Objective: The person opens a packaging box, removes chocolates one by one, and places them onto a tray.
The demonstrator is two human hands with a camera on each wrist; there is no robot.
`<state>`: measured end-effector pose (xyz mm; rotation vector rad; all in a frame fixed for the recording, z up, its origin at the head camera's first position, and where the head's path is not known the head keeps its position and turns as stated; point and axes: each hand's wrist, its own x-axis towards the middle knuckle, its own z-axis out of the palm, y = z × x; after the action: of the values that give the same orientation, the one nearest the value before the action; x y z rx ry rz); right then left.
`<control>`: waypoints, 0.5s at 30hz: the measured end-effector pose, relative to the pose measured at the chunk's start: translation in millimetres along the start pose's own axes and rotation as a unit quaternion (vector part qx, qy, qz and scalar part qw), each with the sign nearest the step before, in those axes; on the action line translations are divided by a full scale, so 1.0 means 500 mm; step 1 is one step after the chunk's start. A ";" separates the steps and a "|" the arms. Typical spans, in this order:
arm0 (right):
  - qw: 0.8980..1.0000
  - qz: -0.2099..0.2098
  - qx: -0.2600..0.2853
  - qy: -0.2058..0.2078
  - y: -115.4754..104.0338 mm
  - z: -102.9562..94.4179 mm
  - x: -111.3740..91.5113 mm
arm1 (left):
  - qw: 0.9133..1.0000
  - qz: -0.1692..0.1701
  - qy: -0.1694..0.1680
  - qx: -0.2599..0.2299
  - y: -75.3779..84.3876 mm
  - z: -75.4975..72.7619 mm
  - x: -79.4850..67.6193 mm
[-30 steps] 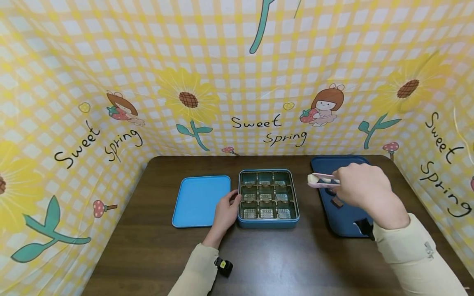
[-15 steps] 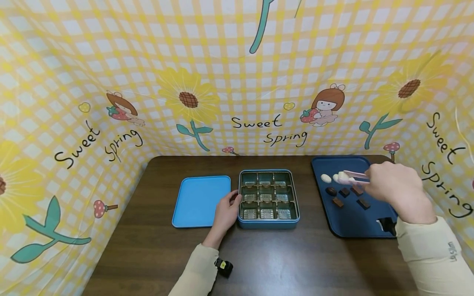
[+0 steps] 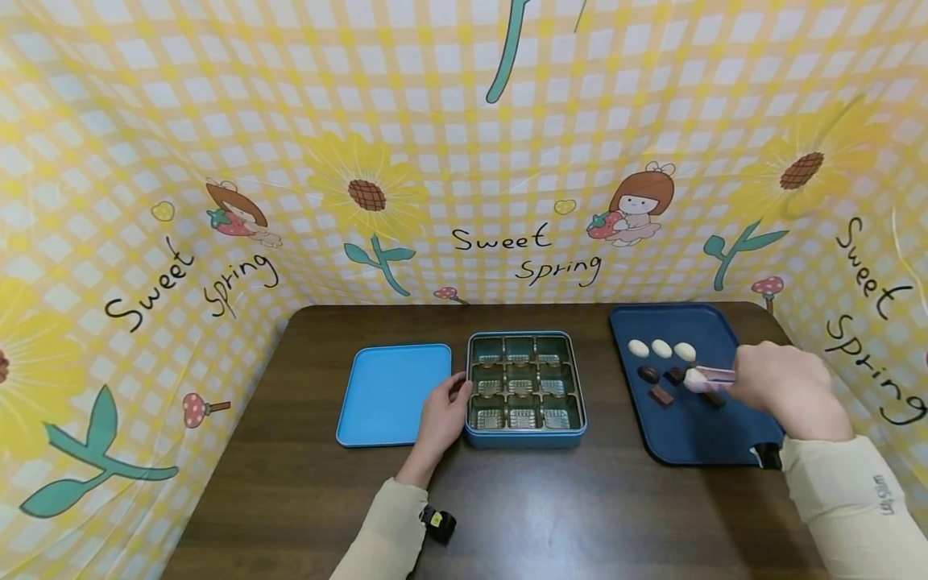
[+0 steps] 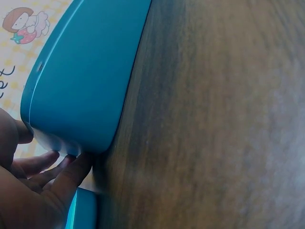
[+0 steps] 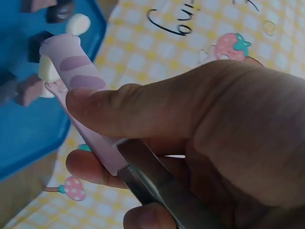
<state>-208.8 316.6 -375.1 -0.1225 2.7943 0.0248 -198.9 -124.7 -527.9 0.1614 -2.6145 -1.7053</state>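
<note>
My right hand (image 3: 786,383) grips small tongs (image 5: 78,67) with pinkish paw-like tips and a metal handle. In the head view the tips overlap the dark chocolate pieces on a navy tray (image 3: 703,439). Three white egg-shaped sweets (image 3: 660,349) lie in a row just behind; whether the tips hold a sweet, I cannot tell. A dark oval chocolate (image 3: 648,374) and a brown rectangular chocolate (image 3: 660,395) lie further left. My left hand (image 3: 444,411) rests its thumb and fingertips against the left side of a blue tin (image 3: 525,440). The fingers look relaxed along its wall in the left wrist view.
Inside the tin sits a clear nine-compartment insert (image 3: 521,387) with no sweets showing. Left of it a light blue lid (image 3: 395,395) lies flat on the brown wooden table (image 3: 522,515). A yellow checked cloth (image 3: 435,161) hangs around the back and sides.
The right hand with the tongs has moved right from the tray's left edge, then a little nearer over the chocolates, uncovering all the white sweets. The left hand has stayed at the tin.
</note>
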 end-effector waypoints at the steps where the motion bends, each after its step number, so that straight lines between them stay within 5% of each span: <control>1: 1.000 0.000 -0.001 -0.005 0.000 0.005 0.003 | 1.000 0.001 0.000 0.000 0.001 -0.001 -0.001; 15: 0.999 0.005 0.007 -0.045 0.000 0.053 0.035 | 1.000 0.000 0.000 0.004 0.001 -0.002 -0.001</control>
<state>-216.2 316.2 -406.0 -0.1021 2.7048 0.0125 -198.4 -125.2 -527.2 0.1607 -2.6213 -1.6967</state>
